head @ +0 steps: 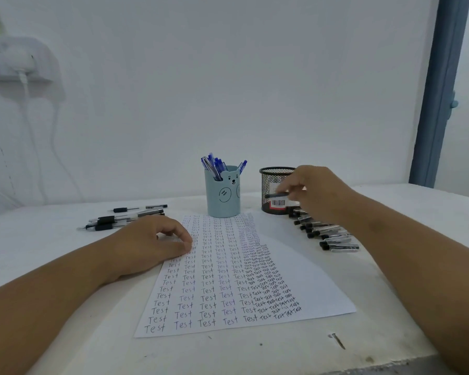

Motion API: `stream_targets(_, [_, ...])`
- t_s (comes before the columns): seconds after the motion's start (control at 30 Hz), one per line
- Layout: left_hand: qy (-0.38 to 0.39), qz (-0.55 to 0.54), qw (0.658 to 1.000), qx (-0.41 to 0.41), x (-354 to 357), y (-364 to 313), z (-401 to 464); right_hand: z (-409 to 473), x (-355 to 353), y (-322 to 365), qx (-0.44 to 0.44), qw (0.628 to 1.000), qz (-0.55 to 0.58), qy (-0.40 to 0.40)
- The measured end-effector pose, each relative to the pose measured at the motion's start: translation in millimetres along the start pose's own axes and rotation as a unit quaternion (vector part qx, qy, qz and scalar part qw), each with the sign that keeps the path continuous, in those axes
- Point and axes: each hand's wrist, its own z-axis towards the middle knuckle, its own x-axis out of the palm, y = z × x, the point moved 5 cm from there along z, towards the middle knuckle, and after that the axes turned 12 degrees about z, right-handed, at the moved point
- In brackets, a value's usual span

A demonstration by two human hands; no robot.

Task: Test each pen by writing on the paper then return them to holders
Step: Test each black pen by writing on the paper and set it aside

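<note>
A white paper (309,288) covered in rows of the word "Test" lies in the middle of the table. My left hand (152,244) rests on its left edge with fingers loosely curled, holding nothing. My right hand (317,193) pinches a black pen (276,195) level in front of the black mesh holder (271,182). A light blue bear holder (222,196) stands behind the paper with several blue pens (214,165) in it. Several black pens (328,234) lie in a row at the right, under my right hand.
A few more black pens (125,219) lie loose at the left of the table. A white wall stands close behind the holders, with a socket and cables (25,77) at the left. The table's front edge runs near the bottom right.
</note>
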Motion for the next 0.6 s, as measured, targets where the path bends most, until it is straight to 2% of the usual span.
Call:
stream_targets(0.13, [0.001, 0.0, 1.0, 0.004, 0, 0, 0, -2, -13, -24, 0.069, 0.993, -0.085, 0.036])
stream_targets(0.23, [0.001, 0.003, 1.0, 0.006, 0, 0, 1, -3, -17, -34, 0.098, 0.99, -0.087, 0.054])
stream_targets(0.4, [-0.004, 0.003, 1.0, 0.006, 0, 0, 1, -3, -17, -39, 0.111, 0.989, -0.072, 0.062])
stream_targets(0.6, [-0.001, 0.003, 1.0, 0.01, 0, 0, 1, -3, -14, -29, 0.087, 0.993, -0.041, 0.061])
